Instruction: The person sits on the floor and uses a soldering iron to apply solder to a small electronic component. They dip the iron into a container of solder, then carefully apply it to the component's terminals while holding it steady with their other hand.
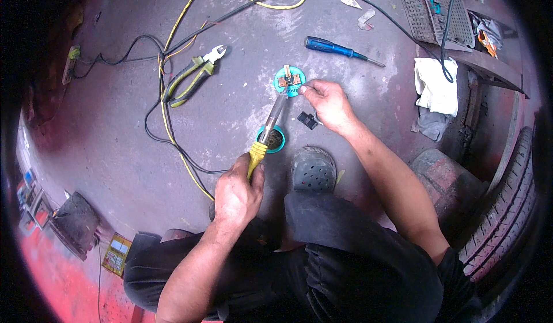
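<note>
1. Clenched with the fingers of the left hand [238, 193] around the yellow handle of the iron [267, 131].
2. Bent, with the right hand [328, 105], beside the teal lid [296, 71]; cannot tell whether grasping anything.
3. Aimed, tip foremost, at the coppery part [290, 80] on the lid.
4. Next outward, near the black piece [307, 121] and over the tub [283, 141].
5. Farther, on the floor [230, 121], between pliers [181, 80] and screwdriver [331, 47].
</note>
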Demonstrator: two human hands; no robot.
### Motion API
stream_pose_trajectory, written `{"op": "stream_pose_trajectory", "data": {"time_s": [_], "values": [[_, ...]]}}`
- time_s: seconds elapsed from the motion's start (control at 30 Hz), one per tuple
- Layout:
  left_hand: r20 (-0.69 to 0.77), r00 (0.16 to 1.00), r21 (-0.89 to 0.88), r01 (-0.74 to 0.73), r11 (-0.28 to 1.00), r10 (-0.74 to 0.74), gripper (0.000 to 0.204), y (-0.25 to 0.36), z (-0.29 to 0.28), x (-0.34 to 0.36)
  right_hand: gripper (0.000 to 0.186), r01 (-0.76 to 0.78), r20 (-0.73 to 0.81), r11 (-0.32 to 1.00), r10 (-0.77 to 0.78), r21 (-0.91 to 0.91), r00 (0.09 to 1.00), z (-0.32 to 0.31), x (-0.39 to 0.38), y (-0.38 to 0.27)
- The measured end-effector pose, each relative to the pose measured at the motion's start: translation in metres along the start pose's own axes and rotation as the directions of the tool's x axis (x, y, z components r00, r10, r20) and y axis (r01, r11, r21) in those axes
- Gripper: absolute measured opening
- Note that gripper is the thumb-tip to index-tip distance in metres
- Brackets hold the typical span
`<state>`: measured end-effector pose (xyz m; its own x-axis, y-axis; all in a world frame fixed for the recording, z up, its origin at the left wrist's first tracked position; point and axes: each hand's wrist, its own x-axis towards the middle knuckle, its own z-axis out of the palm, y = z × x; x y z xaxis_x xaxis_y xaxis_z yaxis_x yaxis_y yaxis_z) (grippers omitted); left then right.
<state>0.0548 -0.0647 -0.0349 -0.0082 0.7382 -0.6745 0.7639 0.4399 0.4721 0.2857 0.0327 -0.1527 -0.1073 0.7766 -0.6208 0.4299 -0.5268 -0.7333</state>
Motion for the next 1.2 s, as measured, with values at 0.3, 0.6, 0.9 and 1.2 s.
{"op": "stream_pose_trajectory", "data": {"time_s": [0.3, 0.6, 0.9, 1.2], "values": [[-0.009, 1.000, -0.007, -0.010, 1.000, 0.010, 0.030, 0.002, 0.000, 0.002, 0.028, -0.002, -0.004, 1.000, 0.002, 0.005, 1.000, 0.001, 0.001, -0.001], [0.015, 1.000, -0.010, 0.004, 1.000, -0.004, 0.030, 0.003, -0.001, 0.003, 0.025, 0.043, -0.028, 0.999, -0.042, 0.007, 0.999, 0.002, 0.001, 0.003], [0.016, 1.000, 0.015, 0.004, 1.000, -0.004, 0.031, 0.004, -0.001, 0.004, 0.029, -0.008, 0.012, 0.999, 0.008, -0.031, 1.000, -0.001, 0.000, -0.003], [0.007, 1.000, -0.001, -0.012, 1.000, 0.012, 0.030, 0.000, 0.001, 0.003, 0.031, -0.024, 0.019, 0.999, 0.025, -0.038, 1.000, -0.002, -0.001, -0.007]]}}
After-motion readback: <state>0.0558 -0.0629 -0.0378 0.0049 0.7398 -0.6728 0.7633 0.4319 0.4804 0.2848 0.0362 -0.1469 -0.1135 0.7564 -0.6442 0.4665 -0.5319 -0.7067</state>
